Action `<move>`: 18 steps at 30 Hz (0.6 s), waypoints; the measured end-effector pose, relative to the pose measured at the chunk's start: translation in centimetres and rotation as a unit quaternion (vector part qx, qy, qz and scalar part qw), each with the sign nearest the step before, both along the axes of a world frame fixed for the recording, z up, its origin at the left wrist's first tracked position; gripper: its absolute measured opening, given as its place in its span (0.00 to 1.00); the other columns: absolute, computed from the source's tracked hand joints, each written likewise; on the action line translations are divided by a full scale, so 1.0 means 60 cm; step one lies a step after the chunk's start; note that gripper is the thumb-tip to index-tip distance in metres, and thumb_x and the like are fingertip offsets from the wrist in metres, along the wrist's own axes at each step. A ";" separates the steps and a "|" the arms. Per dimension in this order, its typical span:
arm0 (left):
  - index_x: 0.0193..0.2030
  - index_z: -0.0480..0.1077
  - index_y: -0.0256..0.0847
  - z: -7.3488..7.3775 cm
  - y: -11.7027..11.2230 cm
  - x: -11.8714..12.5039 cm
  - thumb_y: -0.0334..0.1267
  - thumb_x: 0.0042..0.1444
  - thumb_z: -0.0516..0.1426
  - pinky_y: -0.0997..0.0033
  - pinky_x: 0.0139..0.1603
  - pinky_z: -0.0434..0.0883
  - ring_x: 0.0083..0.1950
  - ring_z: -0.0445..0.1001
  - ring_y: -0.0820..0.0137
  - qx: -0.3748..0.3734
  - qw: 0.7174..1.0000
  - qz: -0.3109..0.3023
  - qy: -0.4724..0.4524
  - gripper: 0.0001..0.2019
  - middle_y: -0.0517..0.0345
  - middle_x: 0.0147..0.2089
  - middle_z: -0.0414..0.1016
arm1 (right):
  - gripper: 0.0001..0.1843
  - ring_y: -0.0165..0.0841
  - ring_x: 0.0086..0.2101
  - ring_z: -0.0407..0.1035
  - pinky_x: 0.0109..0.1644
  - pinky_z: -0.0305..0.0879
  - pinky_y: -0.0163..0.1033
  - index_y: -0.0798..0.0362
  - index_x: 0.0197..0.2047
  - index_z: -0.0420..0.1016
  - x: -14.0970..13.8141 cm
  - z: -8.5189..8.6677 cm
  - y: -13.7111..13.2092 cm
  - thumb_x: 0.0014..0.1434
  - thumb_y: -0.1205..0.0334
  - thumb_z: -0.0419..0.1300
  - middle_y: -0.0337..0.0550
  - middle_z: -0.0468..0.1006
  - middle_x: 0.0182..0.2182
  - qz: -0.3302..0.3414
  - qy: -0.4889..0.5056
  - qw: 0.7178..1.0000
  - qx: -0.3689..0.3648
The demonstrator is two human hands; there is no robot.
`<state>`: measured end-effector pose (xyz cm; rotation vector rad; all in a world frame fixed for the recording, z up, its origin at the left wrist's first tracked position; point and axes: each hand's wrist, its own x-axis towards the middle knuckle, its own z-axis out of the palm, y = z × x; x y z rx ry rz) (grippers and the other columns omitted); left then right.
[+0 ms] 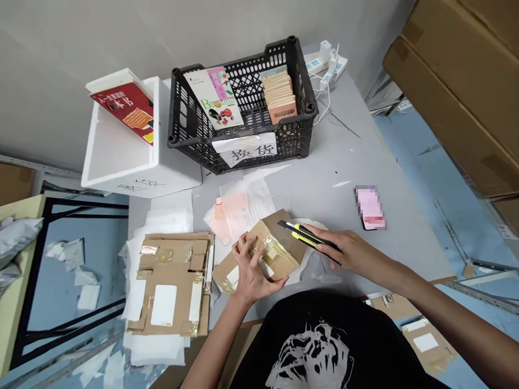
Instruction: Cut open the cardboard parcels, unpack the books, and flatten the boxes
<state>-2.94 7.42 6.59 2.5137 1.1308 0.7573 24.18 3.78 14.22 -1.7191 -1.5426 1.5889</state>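
Note:
A small brown cardboard parcel (279, 243) sealed with clear tape lies on the grey table (344, 156) in front of me. My left hand (250, 270) rests on its near end, fingers curled over the taped top and holding it down. My right hand (344, 249) grips a yellow and black utility knife (302, 233), its blade tip over the parcel's far right corner.
Flattened cardboard (172, 281) with white labels lies to the left on white sheets. A black plastic crate (243, 102) of books stands behind, a white foam box (130, 146) beside it. A phone (370, 208) lies to the right. Large cartons (466, 81) stand at right.

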 end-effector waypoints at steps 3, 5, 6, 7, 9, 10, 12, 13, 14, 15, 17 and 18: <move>0.62 0.46 0.50 -0.006 0.005 -0.019 0.58 0.37 0.63 0.35 0.59 0.53 0.65 0.51 0.42 0.013 0.999 0.020 -0.045 0.47 0.44 0.59 0.52 | 0.27 0.25 0.18 0.64 0.28 0.65 0.31 0.45 0.68 0.54 -0.019 0.008 0.014 0.66 0.58 0.48 0.30 0.66 0.17 0.039 0.021 0.999 -0.030; 0.61 0.47 0.49 -0.010 0.006 -0.029 0.59 0.38 0.62 0.34 0.59 0.52 0.65 0.51 0.42 0.012 0.997 0.031 -0.063 0.45 0.45 0.58 0.52 | 0.27 0.25 0.17 0.63 0.27 0.64 0.31 0.44 0.67 0.55 -0.035 0.014 0.025 0.66 0.59 0.47 0.30 0.65 0.18 0.054 0.022 0.997 -0.046; 0.60 0.48 0.49 -0.011 0.005 -0.032 0.60 0.38 0.61 0.34 0.59 0.53 0.65 0.51 0.42 0.011 0.997 0.032 -0.066 0.44 0.45 0.57 0.53 | 0.27 0.25 0.17 0.63 0.27 0.63 0.31 0.44 0.67 0.55 -0.043 0.017 0.031 0.66 0.60 0.47 0.30 0.65 0.18 0.060 0.019 0.997 -0.049; 0.60 0.48 0.50 -0.012 0.004 -0.035 0.60 0.38 0.61 0.34 0.59 0.53 0.65 0.51 0.42 0.009 0.997 0.033 -0.068 0.44 0.46 0.57 0.53 | 0.27 0.24 0.17 0.63 0.26 0.63 0.31 0.44 0.67 0.55 -0.050 0.019 0.036 0.66 0.60 0.47 0.31 0.66 0.19 0.066 0.014 0.997 -0.047; 0.59 0.49 0.50 -0.013 0.002 -0.037 0.61 0.38 0.61 0.35 0.59 0.53 0.65 0.51 0.42 0.010 0.997 0.035 -0.072 0.43 0.46 0.56 0.54 | 0.26 0.24 0.16 0.61 0.25 0.62 0.31 0.45 0.67 0.55 -0.063 0.022 0.045 0.66 0.59 0.47 0.31 0.66 0.19 0.076 0.006 0.996 -0.039; 0.59 0.49 0.50 -0.013 0.001 -0.037 0.61 0.39 0.61 0.35 0.59 0.53 0.65 0.51 0.43 0.011 0.996 0.037 -0.075 0.42 0.47 0.56 0.54 | 0.26 0.24 0.15 0.60 0.25 0.61 0.31 0.45 0.67 0.55 -0.067 0.022 0.048 0.66 0.59 0.47 0.30 0.65 0.18 0.081 0.003 0.996 -0.032; 0.58 0.50 0.49 -0.014 0.000 -0.038 0.61 0.39 0.60 0.34 0.59 0.53 0.65 0.52 0.43 0.011 0.996 0.040 -0.085 0.41 0.46 0.56 0.55 | 0.26 0.24 0.15 0.59 0.25 0.61 0.31 0.46 0.67 0.56 -0.072 0.023 0.050 0.67 0.58 0.46 0.29 0.64 0.17 0.089 0.001 0.996 -0.016; 0.58 0.51 0.49 -0.014 -0.001 -0.039 0.61 0.39 0.60 0.34 0.59 0.52 0.65 0.52 0.43 0.012 0.995 0.040 -0.090 0.41 0.46 0.56 0.55 | 0.26 0.24 0.16 0.59 0.25 0.61 0.31 0.46 0.67 0.56 -0.073 0.024 0.050 0.67 0.57 0.46 0.29 0.63 0.16 0.092 0.002 0.996 -0.008; 0.57 0.51 0.49 -0.014 -0.001 -0.039 0.61 0.39 0.60 0.33 0.59 0.52 0.65 0.52 0.43 0.012 0.995 0.039 -0.094 0.40 0.46 0.56 0.55 | 0.26 0.24 0.16 0.60 0.26 0.61 0.31 0.45 0.67 0.55 -0.073 0.025 0.049 0.67 0.57 0.46 0.29 0.63 0.16 0.094 0.003 0.996 0.000; 0.57 0.51 0.48 -0.015 -0.001 -0.040 0.60 0.39 0.61 0.33 0.59 0.52 0.65 0.52 0.42 0.013 0.995 0.038 -0.096 0.40 0.46 0.55 0.55 | 0.26 0.25 0.17 0.60 0.26 0.61 0.31 0.45 0.67 0.55 -0.072 0.026 0.048 0.67 0.57 0.46 0.29 0.63 0.16 0.095 0.003 0.995 0.006; 0.57 0.52 0.48 -0.016 -0.002 -0.041 0.59 0.38 0.61 0.32 0.58 0.52 0.65 0.52 0.42 0.011 0.995 0.038 -0.097 0.41 0.46 0.55 0.55 | 0.26 0.25 0.17 0.59 0.26 0.61 0.31 0.45 0.67 0.54 -0.071 0.029 0.045 0.67 0.58 0.45 0.29 0.63 0.16 0.093 -0.003 0.996 0.013; 0.56 0.52 0.48 -0.016 -0.002 -0.041 0.59 0.38 0.61 0.32 0.58 0.52 0.65 0.51 0.41 0.010 0.995 0.038 -0.095 0.41 0.46 0.55 0.55 | 0.26 0.25 0.17 0.59 0.25 0.61 0.31 0.45 0.67 0.54 -0.071 0.031 0.044 0.67 0.59 0.45 0.29 0.63 0.15 0.090 -0.009 0.996 0.015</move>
